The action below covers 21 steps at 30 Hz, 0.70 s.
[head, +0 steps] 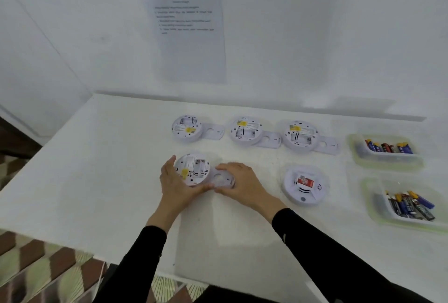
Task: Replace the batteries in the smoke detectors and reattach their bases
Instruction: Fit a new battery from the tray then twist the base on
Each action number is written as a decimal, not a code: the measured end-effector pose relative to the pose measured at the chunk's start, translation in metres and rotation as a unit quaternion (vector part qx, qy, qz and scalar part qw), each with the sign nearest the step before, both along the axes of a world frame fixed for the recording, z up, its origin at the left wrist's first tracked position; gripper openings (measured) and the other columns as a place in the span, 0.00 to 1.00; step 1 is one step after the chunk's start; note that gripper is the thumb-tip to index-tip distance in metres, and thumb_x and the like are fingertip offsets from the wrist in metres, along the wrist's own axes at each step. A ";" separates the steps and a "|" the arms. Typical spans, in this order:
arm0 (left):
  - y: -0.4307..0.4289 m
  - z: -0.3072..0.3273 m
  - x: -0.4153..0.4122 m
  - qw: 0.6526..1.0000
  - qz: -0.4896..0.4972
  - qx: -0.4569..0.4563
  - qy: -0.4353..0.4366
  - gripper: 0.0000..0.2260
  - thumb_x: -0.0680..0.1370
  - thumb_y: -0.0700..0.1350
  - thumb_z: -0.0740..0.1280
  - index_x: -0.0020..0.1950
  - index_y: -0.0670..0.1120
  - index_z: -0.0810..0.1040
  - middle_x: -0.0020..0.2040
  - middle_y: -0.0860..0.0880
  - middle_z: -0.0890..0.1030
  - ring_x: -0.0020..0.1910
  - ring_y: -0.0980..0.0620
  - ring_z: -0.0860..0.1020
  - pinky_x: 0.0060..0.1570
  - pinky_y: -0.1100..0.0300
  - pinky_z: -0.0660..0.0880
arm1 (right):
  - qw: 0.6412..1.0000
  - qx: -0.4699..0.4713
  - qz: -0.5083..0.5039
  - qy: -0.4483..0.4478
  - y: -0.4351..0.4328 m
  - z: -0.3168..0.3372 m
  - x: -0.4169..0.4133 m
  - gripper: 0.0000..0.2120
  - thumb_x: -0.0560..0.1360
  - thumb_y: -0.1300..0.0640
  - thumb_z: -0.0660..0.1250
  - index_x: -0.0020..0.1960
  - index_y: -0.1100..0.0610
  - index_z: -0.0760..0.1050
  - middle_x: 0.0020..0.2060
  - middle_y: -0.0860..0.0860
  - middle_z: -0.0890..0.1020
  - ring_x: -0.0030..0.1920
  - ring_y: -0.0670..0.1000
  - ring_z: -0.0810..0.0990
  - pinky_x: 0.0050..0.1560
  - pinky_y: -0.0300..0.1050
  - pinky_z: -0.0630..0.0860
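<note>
My left hand [175, 181] grips a white smoke detector [192, 169] turned underside up, its battery bay and a yellow sticker showing. Beside it, my right hand [238, 182] holds the detector's round white base [221, 179] against the table. Three more open detectors lie in a row farther back [187, 128] [246, 130] [300, 134], each next to its loose base [213, 131]. One closed detector [305, 185] with a red label sits face up to the right.
Two clear trays on the right hold several batteries: the far tray [358, 154], the near tray [373, 208]. The white table [101, 171] ends at a front edge near me. A printed sheet [189, 26] hangs on the wall behind.
</note>
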State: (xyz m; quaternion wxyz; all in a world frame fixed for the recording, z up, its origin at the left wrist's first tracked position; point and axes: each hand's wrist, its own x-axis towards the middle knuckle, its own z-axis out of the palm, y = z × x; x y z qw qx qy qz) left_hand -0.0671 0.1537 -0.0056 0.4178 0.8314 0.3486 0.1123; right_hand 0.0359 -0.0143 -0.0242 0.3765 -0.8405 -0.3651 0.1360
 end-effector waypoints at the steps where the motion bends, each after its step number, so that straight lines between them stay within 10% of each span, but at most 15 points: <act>1: 0.003 -0.003 0.000 1.000 -0.011 -0.002 0.006 0.55 0.57 0.56 0.85 0.76 0.43 0.61 0.72 0.45 0.65 0.72 0.45 0.63 0.72 0.45 0.65 | 1.000 -0.007 -0.006 -0.011 0.002 -0.001 0.000 0.29 0.67 0.44 0.73 0.66 0.51 0.74 0.62 0.47 0.78 0.65 0.50 0.72 0.68 0.46 0.64; 4: 0.023 -0.025 0.006 0.999 -0.037 -0.022 -0.001 0.47 0.53 0.64 0.84 0.64 0.44 0.72 0.59 0.46 0.77 0.60 0.44 0.77 0.58 0.43 0.78 | 1.000 -0.017 -0.004 -0.020 0.000 -0.001 -0.003 0.27 0.70 0.49 0.72 0.67 0.49 0.71 0.61 0.46 0.76 0.63 0.50 0.70 0.63 0.42 0.62; 12: -0.019 0.032 0.033 0.964 -0.191 -0.143 -0.121 0.46 0.59 0.45 0.84 0.70 0.53 0.62 0.64 0.59 0.72 0.58 0.72 0.74 0.56 0.71 0.75 | 0.995 0.028 -0.011 -0.099 -0.072 0.003 -0.024 0.23 0.66 0.54 0.71 0.61 0.51 0.75 0.58 0.46 0.77 0.59 0.48 0.72 0.61 0.39 0.68; 21: -0.123 0.047 0.080 0.907 -0.339 -0.216 -0.121 0.47 0.56 0.49 0.86 0.68 0.56 0.62 0.65 0.58 0.71 0.62 0.68 0.74 0.55 0.69 0.75 | 0.990 0.019 -0.067 -0.120 -0.204 0.008 -0.053 0.20 0.64 0.53 0.74 0.56 0.53 0.78 0.56 0.47 0.80 0.57 0.47 0.77 0.59 0.40 0.71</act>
